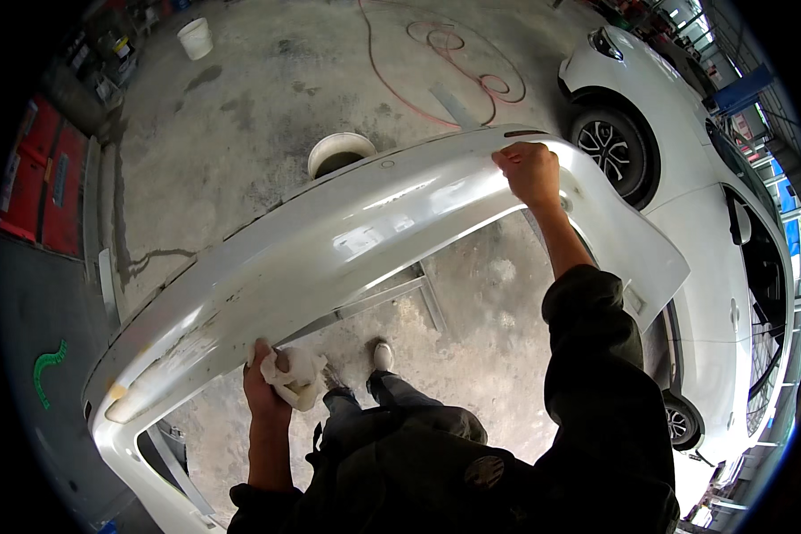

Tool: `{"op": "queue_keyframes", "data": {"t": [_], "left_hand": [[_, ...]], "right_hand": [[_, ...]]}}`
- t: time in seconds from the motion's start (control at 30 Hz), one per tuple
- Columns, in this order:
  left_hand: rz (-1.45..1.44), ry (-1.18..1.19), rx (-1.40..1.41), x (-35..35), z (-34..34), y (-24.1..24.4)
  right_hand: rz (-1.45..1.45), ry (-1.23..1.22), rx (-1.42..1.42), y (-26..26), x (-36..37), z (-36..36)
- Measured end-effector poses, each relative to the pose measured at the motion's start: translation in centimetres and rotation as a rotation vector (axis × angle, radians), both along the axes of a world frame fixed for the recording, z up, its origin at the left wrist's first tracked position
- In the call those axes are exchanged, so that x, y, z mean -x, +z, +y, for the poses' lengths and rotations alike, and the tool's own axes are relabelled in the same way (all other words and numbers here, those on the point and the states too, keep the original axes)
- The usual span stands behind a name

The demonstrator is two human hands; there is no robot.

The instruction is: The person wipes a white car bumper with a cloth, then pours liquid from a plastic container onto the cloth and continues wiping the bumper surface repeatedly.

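A white car bumper cover stretches in a long curve in front of me, with dark scuffs and scraped paint towards its left end. My left hand is at the bumper's near edge, gripping a crumpled white cloth or paper wad. On the right part of the bumper, my right hand rests against the glossy surface just below a narrow slot. Its fingers are curled together, and nothing shows in them. Its fingertips are partly hidden.
Metal stand bars show beneath the bumper. Behind it stands a white bucket with dark contents; another white bucket is farther off. A red hose lies coiled on the concrete. A white car stands close on the right, red cabinets at left.
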State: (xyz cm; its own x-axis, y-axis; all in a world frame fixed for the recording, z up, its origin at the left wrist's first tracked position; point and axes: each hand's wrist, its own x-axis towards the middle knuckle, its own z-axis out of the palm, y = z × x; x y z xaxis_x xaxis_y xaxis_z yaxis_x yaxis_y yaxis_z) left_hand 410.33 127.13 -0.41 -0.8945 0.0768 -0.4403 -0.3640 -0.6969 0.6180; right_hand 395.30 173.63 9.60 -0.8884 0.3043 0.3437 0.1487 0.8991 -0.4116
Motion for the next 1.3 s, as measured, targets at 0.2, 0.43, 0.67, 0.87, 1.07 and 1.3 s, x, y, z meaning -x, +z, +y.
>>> {"op": "queue_keyframes", "data": {"t": [0.2, 0.43, 0.67, 0.87, 1.07, 1.3], "left_hand": [[-0.103, 0.061, 0.036, 0.0, 0.1, 0.2], [-0.106, 0.058, 0.075, -0.1, 0.3, 0.2], [-0.092, 0.038, 0.081, 0.0, 0.5, 0.9], [-0.115, 0.039, 0.091, 0.1, 0.7, 1.3], [-0.085, 0.014, 0.069, -0.2, 0.0, 0.5], [-0.120, 0.019, 0.092, 0.3, 0.2, 0.9]], "right_hand": [[-0.079, 0.003, -0.005, 0.6, 0.8, -0.5], [-0.062, -0.011, -0.078, 0.0, 0.8, -0.1], [-0.034, -0.045, 0.060, -1.7, -2.5, -1.9], [0.073, -0.125, 0.203, -3.1, -3.4, -3.9], [0.074, -0.104, 0.164, -2.6, -3.3, -5.3], [0.110, 0.069, 0.222, -1.4, -3.6, -11.7]]}}
